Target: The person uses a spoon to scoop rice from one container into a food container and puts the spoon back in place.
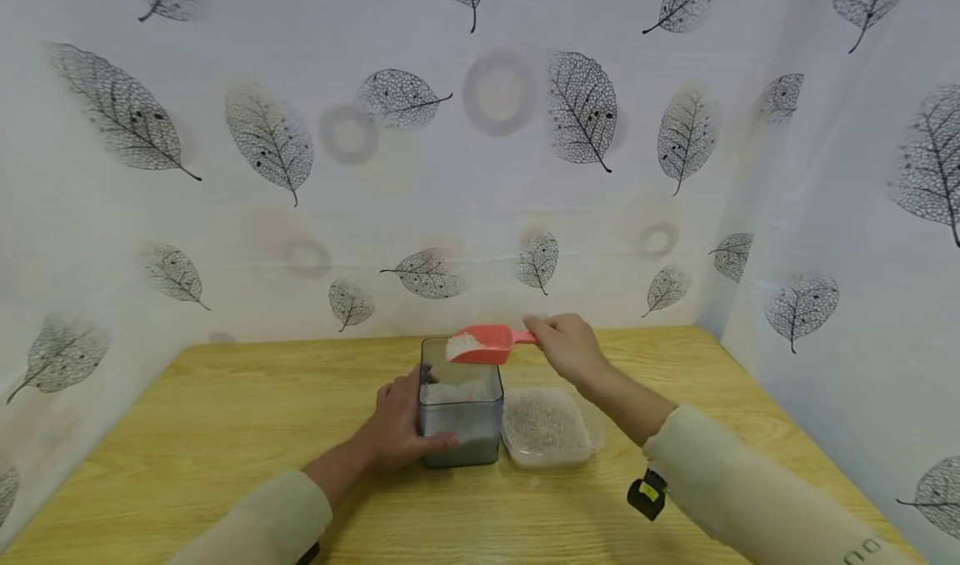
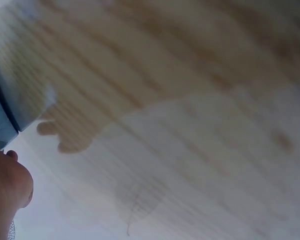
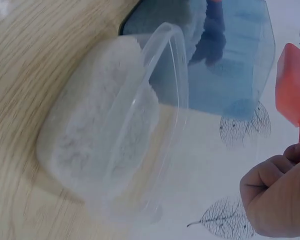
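My right hand (image 1: pixel 570 348) grips the handle of a red scoop (image 1: pixel 491 344), which carries a small heap of white grains that look like rice. The scoop is over the open top of a see-through grey storage container (image 1: pixel 461 427), part filled with the same white stuff. Around the left side of this container my left hand (image 1: pixel 401 427) is spread, thumb across the front and fingers toward the back. Close by on the right stands a clear plastic box (image 1: pixel 547 458) holding a broad mound of white grains (image 3: pixel 100 110). The left wrist view shows only part of the left hand (image 2: pixel 10 182).
Everything stands on a wood-grain table (image 1: pixel 262 415). A pale curtain printed with leaves (image 1: pixel 487 173) hangs behind it and along both sides. A small black device (image 1: pixel 647 494) sits at the right wrist by the sleeve.
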Tool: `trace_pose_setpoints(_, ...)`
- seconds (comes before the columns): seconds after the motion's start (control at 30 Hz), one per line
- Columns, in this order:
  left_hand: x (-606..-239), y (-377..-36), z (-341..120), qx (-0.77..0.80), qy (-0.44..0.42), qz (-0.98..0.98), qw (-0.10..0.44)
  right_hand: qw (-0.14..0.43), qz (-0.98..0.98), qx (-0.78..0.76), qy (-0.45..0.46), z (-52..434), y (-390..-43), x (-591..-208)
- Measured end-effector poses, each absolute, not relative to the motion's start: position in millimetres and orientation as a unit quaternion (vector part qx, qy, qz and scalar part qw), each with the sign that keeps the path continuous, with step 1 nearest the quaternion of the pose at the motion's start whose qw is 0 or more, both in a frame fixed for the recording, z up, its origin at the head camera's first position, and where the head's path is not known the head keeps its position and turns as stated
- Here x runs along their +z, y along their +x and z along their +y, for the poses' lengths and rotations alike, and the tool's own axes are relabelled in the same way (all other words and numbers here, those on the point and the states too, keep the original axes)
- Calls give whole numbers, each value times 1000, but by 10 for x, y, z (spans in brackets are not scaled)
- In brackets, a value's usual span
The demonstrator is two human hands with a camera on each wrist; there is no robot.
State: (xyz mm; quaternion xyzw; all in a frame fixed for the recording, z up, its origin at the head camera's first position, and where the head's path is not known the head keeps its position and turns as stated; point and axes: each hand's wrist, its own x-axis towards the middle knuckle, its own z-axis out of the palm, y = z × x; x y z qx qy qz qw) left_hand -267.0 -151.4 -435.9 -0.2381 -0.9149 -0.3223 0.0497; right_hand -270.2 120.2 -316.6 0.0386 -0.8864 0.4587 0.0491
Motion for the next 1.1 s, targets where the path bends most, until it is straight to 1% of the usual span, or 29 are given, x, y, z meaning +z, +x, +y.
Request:
trace_pose_setpoints(0.2, -4371, -2680, -1513, -315, -237, -918, 51, 23, -871, 491, 10, 1530, -2671, -3166)
trace_pose_setpoints(0.43, -4380, -2681, -1522, -313, -241, -917, 59, 43, -897, 440, 6, 1828, -2645, -3272)
trace_pose_setpoints(0.57, -4375, -2672, -1521, -314, -245, -915, 62, 63, -916, 392, 50, 1964, -2617, -3369)
trace_pose_setpoints(0.73, -4368, -2668, -1524, -312, -245, -916, 63, 113, -931, 324, 127, 2053, -2588, -3488)
trace_pose_setpoints(0.8, -4372, -2669, -1526, -312, -244, -916, 62, 144, -933, 284, 167, 2069, -2588, -3524)
trace_pose_setpoints(0.87, -4377, -2670, -1526, -315, -242, -916, 59, 190, -928, 223, 229, 2085, -2596, -3551)
trace_pose_setpoints(1.03, -4386, -2674, -1519, -322, -240, -915, 52, 359, -831, 65, 420, 2134, -2658, -3524)
trace_pose_setpoints(1.1, -4381, -2673, -1515, -323, -240, -914, 52, 406, -778, 40, 477, 2142, -2681, -3469)
